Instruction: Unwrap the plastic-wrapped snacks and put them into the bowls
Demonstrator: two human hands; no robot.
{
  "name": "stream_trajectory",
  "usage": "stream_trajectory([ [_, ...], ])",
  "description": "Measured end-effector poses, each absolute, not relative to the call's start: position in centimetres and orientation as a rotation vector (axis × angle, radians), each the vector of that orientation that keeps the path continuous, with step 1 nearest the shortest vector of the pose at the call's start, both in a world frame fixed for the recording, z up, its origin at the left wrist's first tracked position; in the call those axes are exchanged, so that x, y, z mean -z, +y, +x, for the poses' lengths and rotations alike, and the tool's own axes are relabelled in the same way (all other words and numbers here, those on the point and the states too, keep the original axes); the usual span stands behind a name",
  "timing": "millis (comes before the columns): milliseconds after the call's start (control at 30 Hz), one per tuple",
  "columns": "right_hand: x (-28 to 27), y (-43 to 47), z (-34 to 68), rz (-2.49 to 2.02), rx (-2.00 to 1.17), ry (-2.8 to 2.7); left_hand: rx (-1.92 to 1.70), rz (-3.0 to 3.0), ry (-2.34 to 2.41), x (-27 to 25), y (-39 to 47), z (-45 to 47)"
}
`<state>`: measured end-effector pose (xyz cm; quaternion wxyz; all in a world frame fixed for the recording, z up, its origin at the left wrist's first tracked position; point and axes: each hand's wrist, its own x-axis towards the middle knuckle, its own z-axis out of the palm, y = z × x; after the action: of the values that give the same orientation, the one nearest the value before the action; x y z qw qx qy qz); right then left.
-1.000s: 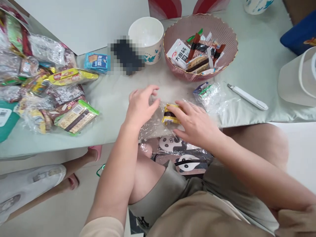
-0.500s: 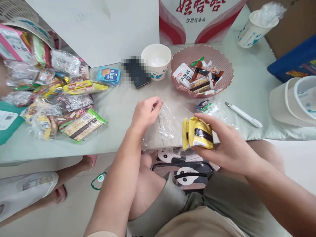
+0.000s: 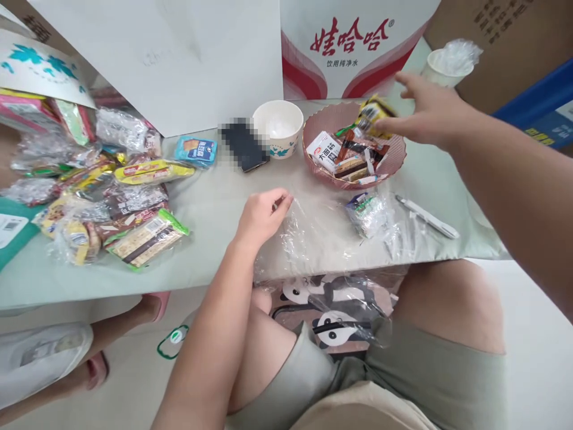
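Observation:
My left hand (image 3: 265, 216) is closed in a pinch on the edge of a clear plastic bag (image 3: 298, 236), which spreads over the table front and hangs past its edge. Over the back right of the pink scalloped bowl (image 3: 310, 156), my right hand (image 3: 432, 113) is open, fingers spread. Just at its thumb a yellow snack packet (image 3: 373, 113) with a dark band lies at the bowl's back rim. Inside the bowl are several wrapped snacks, among them a white packet (image 3: 326, 149). In front of the bowl sits a clear-wrapped snack packet (image 3: 367, 214).
A paper cup (image 3: 280, 128) and a dark phone (image 3: 245, 149) stand behind my left hand. At right lies a white utility knife (image 3: 427, 216). Many packaged snacks (image 3: 147, 236) are heaped at left. White boxes (image 3: 353, 54) and a plastic-stuffed cup (image 3: 447, 68) line the back.
My right hand has carried the yellow packet up and back to the pink bowl and spread its fingers off it. The left hand keeps its pinch on the bag.

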<state>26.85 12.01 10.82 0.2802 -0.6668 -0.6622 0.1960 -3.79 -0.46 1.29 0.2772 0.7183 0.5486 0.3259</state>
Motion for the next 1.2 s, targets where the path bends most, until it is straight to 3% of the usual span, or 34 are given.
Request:
stream_trajectory([
  [67,-11.2,10.4,26.2,-1.815,-0.504,-1.769,-0.928,1.945,1.428,-1.3,-0.5,-3.9],
  [167,-10.7,3.8,25.5,-1.476,-0.577,-1.789,-1.016,1.961,1.384,-1.3,-0.6,-4.3],
  [400,-2.5,-9.5,27.8,-1.244,-0.997,-1.648,-1.106,1.864,1.363,-0.9,-1.1,-5.1],
  [633,-1.2,-10.2,26.8,-1.548,-0.463,-1.667,-1.158,1.694,1.388,-1.6,-1.5,-4.7],
  [900,-4.9,-7.0,26.0,-1.274,-0.578,-1.117,-1.32,1.207,1.178,-2.4,-1.6,-6.6],
  [967,-5.6,-6.5,25.8,-1.164,-0.562,-1.075,-1.189,1.079,1.007,-2.7,-2.2,-7.2],
  [1133,-6.2,-5.6,26.0,-1.18,-0.509,-1.082,-0.391,1.219,0.905,-2.6,-3.4,-5.4],
  [1200,-5.9,-5.0,26.6,-1.198,-0.462,-1.103,-0.419,1.305,1.011,-2.2,-3.3,-4.1],
])
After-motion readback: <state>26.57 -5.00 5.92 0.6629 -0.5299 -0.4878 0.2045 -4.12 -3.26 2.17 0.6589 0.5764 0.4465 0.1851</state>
